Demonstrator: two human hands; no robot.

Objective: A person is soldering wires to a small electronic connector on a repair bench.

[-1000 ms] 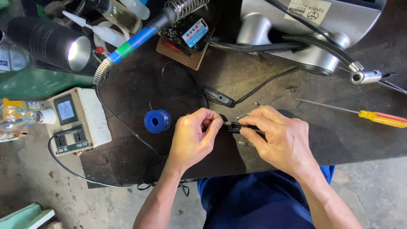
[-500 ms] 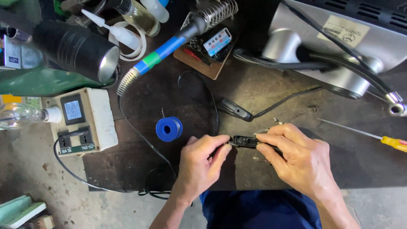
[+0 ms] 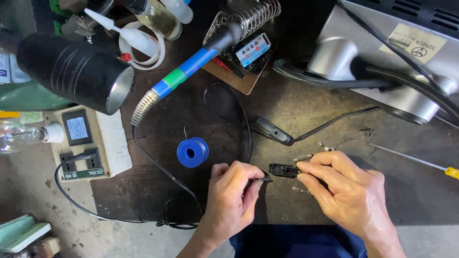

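Seen from above at the near edge of a dark workbench (image 3: 334, 105): left hand (image 3: 234, 196) pinched shut on a thin black tool (image 3: 258, 180), its tip aimed at a small black connector (image 3: 283, 170) held between thumb and fingers of the right hand (image 3: 346, 191). Connector at the right fingertips, just beside the tool tip; whether touching, hard to tell. Open bench between the hands and a blue solder spool (image 3: 192, 152) to the left; black cable (image 3: 162, 167) looping past the spool and off the bench edge. Farther back, a blue-handled soldering iron (image 3: 201, 59) in its coil stand, a grey metal machine (image 3: 392, 62) at upper right, a yellow-handled screwdriver (image 3: 449, 171) at the right edge.
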